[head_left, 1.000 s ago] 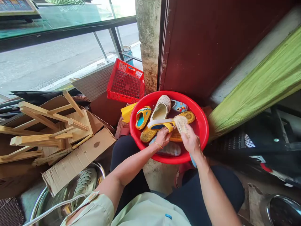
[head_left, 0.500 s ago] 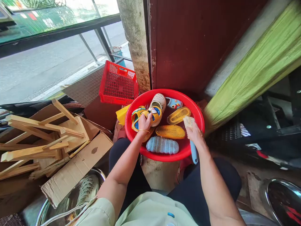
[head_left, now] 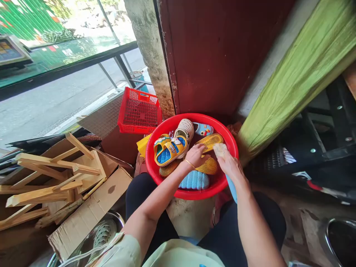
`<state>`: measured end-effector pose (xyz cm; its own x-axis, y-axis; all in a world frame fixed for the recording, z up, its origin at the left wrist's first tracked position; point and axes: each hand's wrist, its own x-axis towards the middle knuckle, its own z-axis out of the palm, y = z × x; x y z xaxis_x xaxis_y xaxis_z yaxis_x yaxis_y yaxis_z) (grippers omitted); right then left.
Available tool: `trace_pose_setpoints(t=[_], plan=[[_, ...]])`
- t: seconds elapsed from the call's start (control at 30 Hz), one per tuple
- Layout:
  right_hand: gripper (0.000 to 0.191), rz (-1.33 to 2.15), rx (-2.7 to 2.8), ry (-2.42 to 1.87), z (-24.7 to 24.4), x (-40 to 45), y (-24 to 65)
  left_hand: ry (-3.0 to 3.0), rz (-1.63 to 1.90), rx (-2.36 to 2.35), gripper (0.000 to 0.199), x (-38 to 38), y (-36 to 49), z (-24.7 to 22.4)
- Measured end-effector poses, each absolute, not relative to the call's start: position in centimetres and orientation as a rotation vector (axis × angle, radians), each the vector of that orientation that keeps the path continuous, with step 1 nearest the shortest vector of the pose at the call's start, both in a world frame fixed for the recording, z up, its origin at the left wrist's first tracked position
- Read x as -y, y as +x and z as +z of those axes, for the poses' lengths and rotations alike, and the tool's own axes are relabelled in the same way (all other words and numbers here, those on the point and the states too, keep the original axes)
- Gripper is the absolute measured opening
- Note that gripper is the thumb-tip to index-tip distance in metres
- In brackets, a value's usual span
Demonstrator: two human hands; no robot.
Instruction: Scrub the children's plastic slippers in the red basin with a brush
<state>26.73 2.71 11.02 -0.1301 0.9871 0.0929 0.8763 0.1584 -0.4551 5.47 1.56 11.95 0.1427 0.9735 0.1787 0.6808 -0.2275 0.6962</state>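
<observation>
Apparently work is midway, finished pieces indistinguishable: a yellow-and-blue strapped sandal [head_left: 171,150] and textured yellow soles [head_left: 213,141] lie in the round red plastic basin [head_left: 191,194]. The right hand [head_left: 231,167] grasps a blue-handled, pale-bristled brush [head_left: 220,149]; the left hand's [head_left: 195,156] grip is unclear.

Open air lay above the red basin [head_left: 191,193], between the maroon panel [head_left: 217,55] and the person's knees; leftward, upturned wooden legs [head_left: 52,159] blocked a low reach.
</observation>
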Motion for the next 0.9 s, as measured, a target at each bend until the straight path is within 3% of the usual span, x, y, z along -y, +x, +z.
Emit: trace_pose_setpoints(t=[0.17,0.23,0.47,0.63,0.77,0.9], plan=[[0.063,0.279,2.136,-1.741,11.3,-2.3,27.8,1.829,0.563,-1.843,0.09,-7.9,8.5,7.3],[0.062,0.223,2.149,-1.742,12.0,-1.9,28.0,1.741,0.495,-1.892,0.103,-9.0,8.3,5.8],[0.062,0.253,2.093,-1.799,14.0,-1.4,27.6,1.572,0.669,-1.841,0.089,-8.6,7.4,4.0],[0.067,0.321,1.952,-1.803,14.4,-1.6,27.2,1.337,0.994,-1.583,0.09,-8.1,5.9,7.1],[0.07,0.371,1.864,-1.57,14.4,-1.6,26.1,0.982,1.112,-1.175,0.09,-5.6,4.0,9.8],[0.068,0.393,1.902,-1.38,14.0,-0.3,23.4,0.832,1.129,-1.099,0.072,-1.0,1.3,10.7]])
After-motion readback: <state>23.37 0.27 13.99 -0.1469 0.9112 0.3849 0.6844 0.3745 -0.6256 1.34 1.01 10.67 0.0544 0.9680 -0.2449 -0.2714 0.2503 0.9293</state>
